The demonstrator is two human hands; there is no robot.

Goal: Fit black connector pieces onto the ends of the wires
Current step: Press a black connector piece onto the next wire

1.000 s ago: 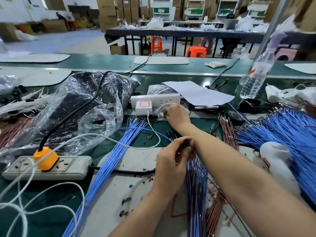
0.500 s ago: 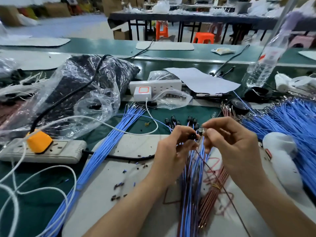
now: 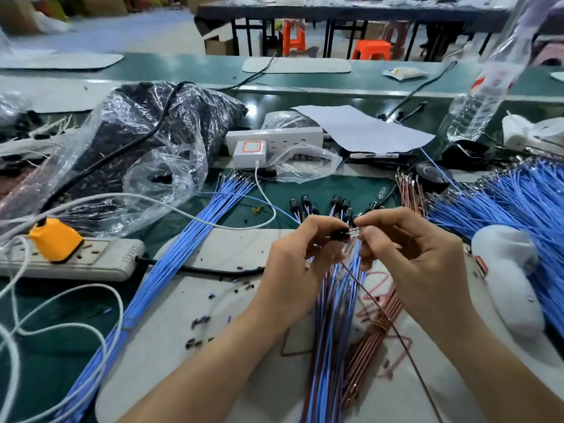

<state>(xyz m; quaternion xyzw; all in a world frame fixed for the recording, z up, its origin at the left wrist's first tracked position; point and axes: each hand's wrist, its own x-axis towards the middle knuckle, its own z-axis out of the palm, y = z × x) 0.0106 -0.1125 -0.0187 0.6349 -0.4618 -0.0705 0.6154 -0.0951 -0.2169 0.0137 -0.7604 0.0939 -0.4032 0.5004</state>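
Together mid-air: left hand (image 3: 293, 264) pinch-grip on black connector (image 3: 339, 234), right hand (image 3: 409, 257) on wire end (image 3: 355, 232).

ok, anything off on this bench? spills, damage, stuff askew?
Minor only. Small dark bits lie scattered loose across the grey mat, and a white cable is draped over the blue wire bundle. No liquid spill or damage shows.

1. Small black cylindrical plastic connector piece (image 3: 339, 234): lying level, pinched in the left hand (image 3: 294, 270).
2. Thin brown wire (image 3: 409, 361): its end meets the connector, pinched by the right hand (image 3: 418, 264), and it trails lower-right.
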